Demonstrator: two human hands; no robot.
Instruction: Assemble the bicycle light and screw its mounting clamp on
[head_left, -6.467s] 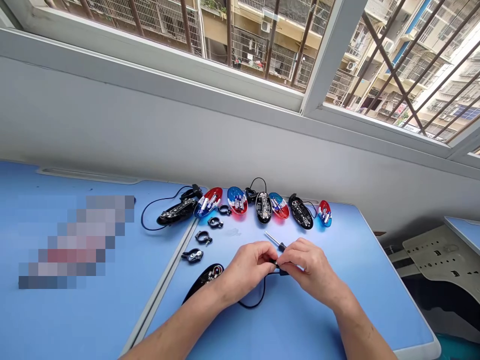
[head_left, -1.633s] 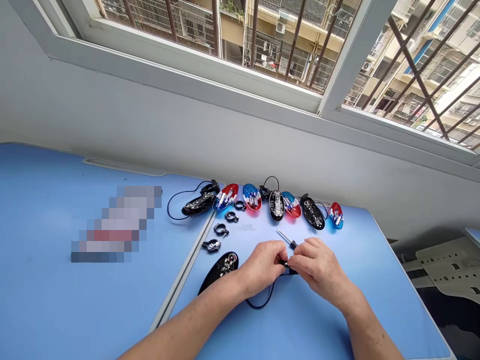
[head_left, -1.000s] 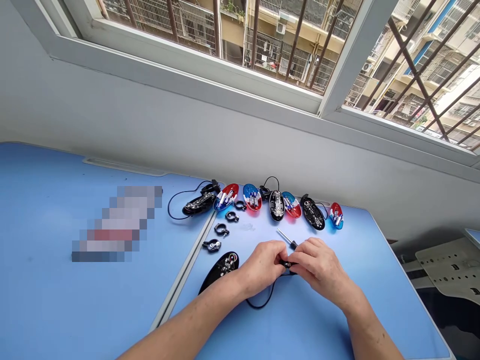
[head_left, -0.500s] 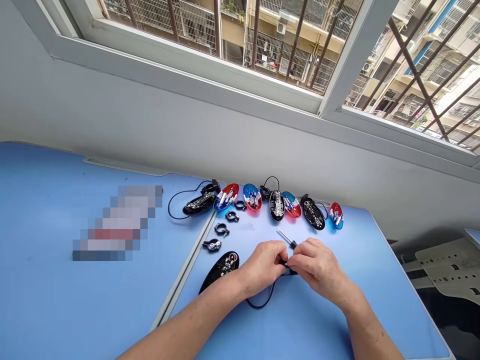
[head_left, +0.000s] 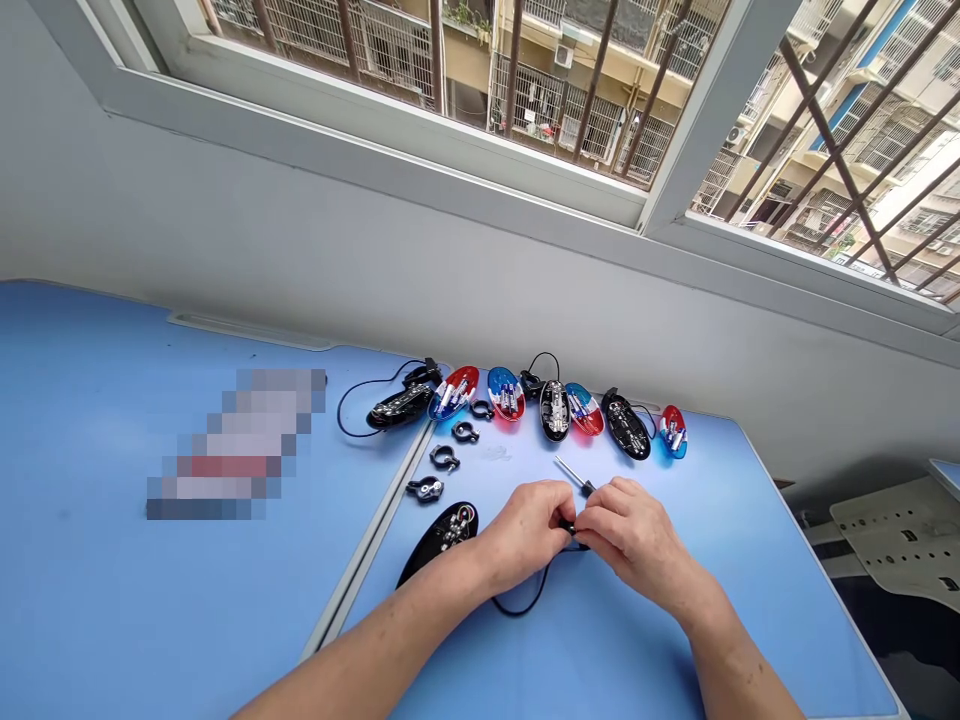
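My left hand [head_left: 525, 535] and my right hand [head_left: 630, 530] meet over the blue table [head_left: 637, 640], fingers pinched on a small black part [head_left: 571, 527] between them. A black wire [head_left: 525, 600] loops from that part under my left wrist to a black oval board [head_left: 441, 535] lying on the table. A screwdriver [head_left: 571, 474] lies just beyond my fingers, its shaft pointing away to the left.
Along the back of the table lies a row of oval red-and-blue covers [head_left: 504, 392] and black boards [head_left: 625, 425]. Three black clamp rings [head_left: 444, 459] lie left of my hands. A seam [head_left: 367, 560] splits two tables. A blurred patch [head_left: 232, 445] lies at left.
Almost nothing differs over the last second; my fingers keep shifting slightly on the small part. Since the oldest frame the view has swung a little to the left.
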